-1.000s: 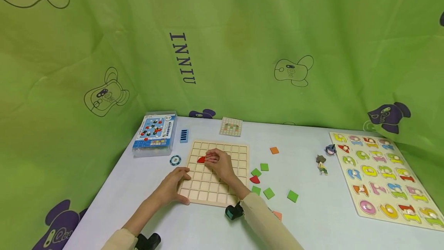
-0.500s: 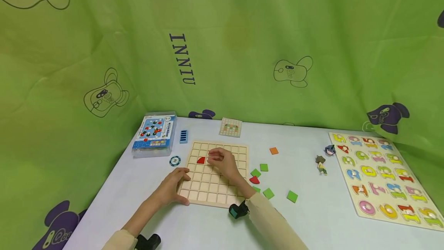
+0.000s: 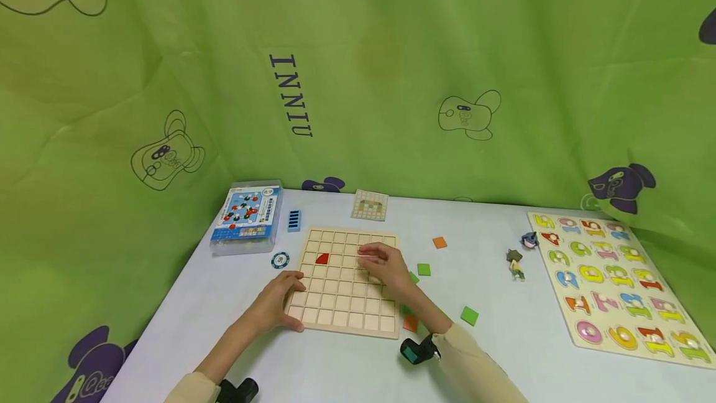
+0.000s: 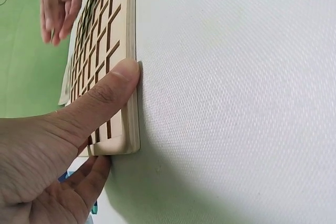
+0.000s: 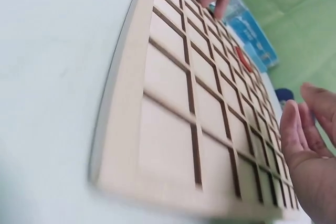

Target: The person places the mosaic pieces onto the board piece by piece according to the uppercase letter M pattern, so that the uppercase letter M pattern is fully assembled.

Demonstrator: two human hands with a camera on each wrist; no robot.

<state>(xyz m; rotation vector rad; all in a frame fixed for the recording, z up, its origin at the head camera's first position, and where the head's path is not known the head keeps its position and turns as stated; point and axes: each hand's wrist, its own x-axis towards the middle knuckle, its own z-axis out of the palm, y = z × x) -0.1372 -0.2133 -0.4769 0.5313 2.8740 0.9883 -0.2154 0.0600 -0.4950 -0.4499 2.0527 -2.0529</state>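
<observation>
A square wooden grid board (image 3: 329, 301) lies on the table, divided into small square cells by thin strips. One red quarter-round tile (image 3: 322, 259) sits in a cell toward its left side. My left hand (image 3: 276, 301) grips the board's near left corner, its thumb (image 4: 107, 94) along the front edge and its fingers (image 4: 93, 181) on the left edge. Above the board's right half hovers my right hand (image 3: 387, 269), fingers loosely bent with nothing between them; the right wrist view shows its thumb apart from the fingers.
Right of the board lie several green tiles (image 3: 469, 316), an orange tile (image 3: 440, 242) and another (image 3: 411, 323) by the right forearm. A pattern card (image 3: 370, 205) lies behind. Left stand a plastic box (image 3: 246, 216) and a round chip (image 3: 280, 260). Two figurines (image 3: 516, 265) and a number puzzle (image 3: 615, 285) are far right.
My right hand has let go of the red tile, leaving it in its cell, and moved right across the board. My left hand has stayed at the corner.
</observation>
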